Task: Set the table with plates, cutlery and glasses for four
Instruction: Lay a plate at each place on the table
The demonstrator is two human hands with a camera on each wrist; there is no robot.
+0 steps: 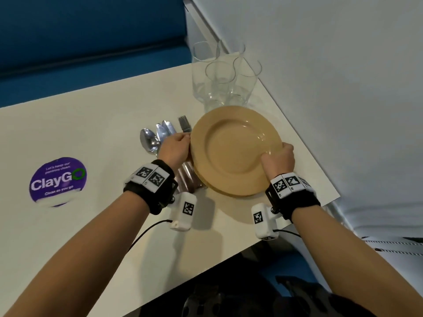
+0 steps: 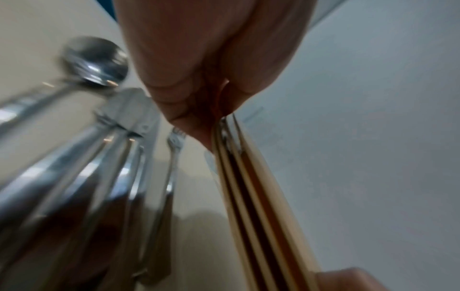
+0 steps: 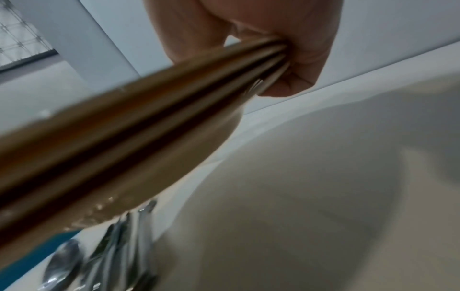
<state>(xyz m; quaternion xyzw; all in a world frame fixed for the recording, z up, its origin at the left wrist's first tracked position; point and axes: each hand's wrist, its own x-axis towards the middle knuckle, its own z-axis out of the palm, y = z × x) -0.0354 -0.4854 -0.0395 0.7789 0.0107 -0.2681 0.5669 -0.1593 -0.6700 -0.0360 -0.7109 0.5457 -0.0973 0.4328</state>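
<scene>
Cream table (image 1: 91,124) first, then a stack of round tan plates (image 1: 235,149) near its right corner, beside shiny metal cutlery (image 1: 158,138) and clear glasses (image 1: 224,81). Left hand (image 1: 175,148) and right hand (image 1: 278,160) gripping opposite rims. Best lifted level, slowly, away from the glasses.

The stack of plates (image 1: 235,149) was tan, the cutlery (image 1: 160,136) shiny silver, the glasses (image 1: 225,76) clear. The tabletop (image 1: 96,124) was cream, with a round purple sticker (image 1: 58,180) lettered white. The wristbands (image 1: 152,179) were black with black-and-white square markers.
</scene>
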